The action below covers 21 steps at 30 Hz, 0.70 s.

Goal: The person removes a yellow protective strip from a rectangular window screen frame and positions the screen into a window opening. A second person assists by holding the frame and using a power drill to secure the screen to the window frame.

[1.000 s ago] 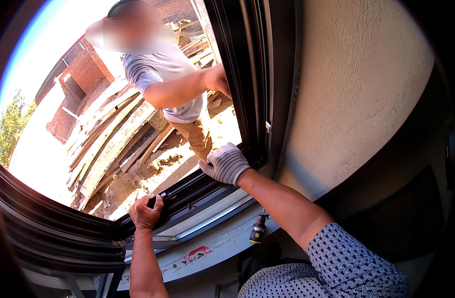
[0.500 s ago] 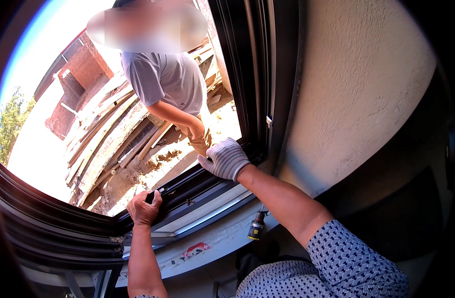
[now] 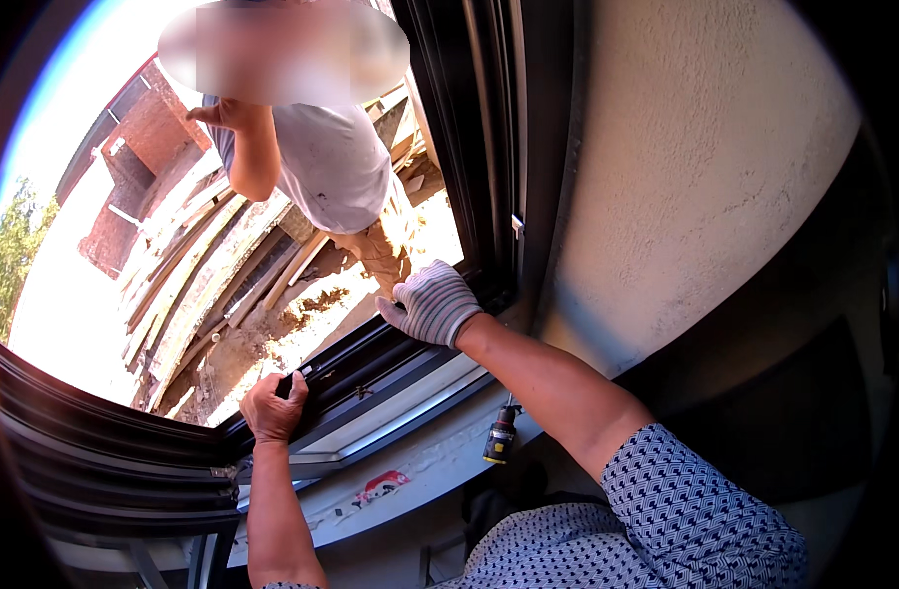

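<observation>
Low in the window opening runs the dark bottom rail of the window frame. My bare left hand is closed on it near the left corner, with the thumb on the inner side and the fingers mostly hidden. Further right, my right hand, in a striped knitted glove, grips the same rail. Its fingers curl over the outer edge, and its thumb points left. Below my right forearm a black and yellow cordless drill is on the pale sill, bit toward the window.
Outside the window stands a person in a grey shirt, one arm raised. Long wooden boards are piled behind them, near a brick wall. A rough plastered wall rises on my right. A red and white scrap lies on the sill.
The person outside has raised an arm that was hanging low and has turned. Both my hands keep their places on the rail while the whole view shifts slightly.
</observation>
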### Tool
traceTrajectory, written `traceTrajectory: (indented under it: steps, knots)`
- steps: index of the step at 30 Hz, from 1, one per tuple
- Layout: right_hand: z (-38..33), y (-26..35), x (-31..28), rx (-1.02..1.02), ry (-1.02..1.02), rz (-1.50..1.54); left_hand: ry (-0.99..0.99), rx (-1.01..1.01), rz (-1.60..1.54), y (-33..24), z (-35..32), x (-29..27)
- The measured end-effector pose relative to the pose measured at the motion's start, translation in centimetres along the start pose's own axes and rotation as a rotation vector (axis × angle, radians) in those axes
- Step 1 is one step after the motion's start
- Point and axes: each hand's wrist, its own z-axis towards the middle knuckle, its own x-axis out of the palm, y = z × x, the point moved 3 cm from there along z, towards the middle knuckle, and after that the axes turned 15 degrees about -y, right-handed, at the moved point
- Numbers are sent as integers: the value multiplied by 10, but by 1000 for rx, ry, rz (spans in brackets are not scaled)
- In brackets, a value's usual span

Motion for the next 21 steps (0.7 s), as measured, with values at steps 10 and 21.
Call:
traceTrajectory:
  steps: [10, 21]
  knots:
    - [-2, -4, 1, 14, 31, -9, -15, -10, 8, -5, 1, 2]
    - [-3, -4, 9, -81, -87, -24, -15, -32, 5, -7, 2, -3]
